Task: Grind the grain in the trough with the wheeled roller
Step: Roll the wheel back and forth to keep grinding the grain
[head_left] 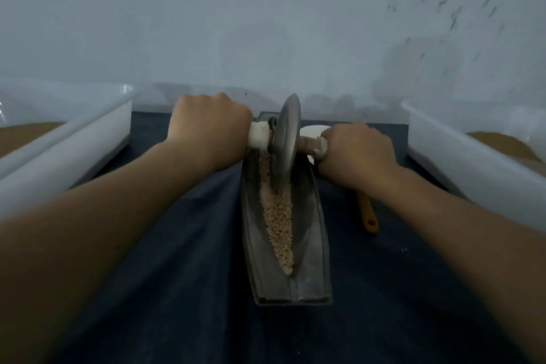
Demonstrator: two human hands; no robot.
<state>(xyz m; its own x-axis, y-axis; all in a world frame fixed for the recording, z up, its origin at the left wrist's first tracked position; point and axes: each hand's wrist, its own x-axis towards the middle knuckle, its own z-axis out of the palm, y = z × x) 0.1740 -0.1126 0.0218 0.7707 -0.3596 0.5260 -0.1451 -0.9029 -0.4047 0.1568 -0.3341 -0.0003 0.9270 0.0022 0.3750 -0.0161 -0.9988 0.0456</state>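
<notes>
With the left hand (209, 124) and the right hand (357, 151) each clenched round an axle end of the roller (288, 139), at frame centre in the trough (314, 245), press down evenly and draw back over the grain (280, 221) toward lower centre.

Two hands are showing (left hand (206, 130), right hand (357, 151)); one wheeled roller (288, 139); one trough (311, 245); two white tubs (88, 133) (461, 156); one yellow-handled scoop (367, 213).

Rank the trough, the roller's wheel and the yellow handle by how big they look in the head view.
1. Trough, clearly the largest.
2. Roller's wheel.
3. Yellow handle, smallest as seen, but its far end is hidden, so its full size is unsure.
</notes>
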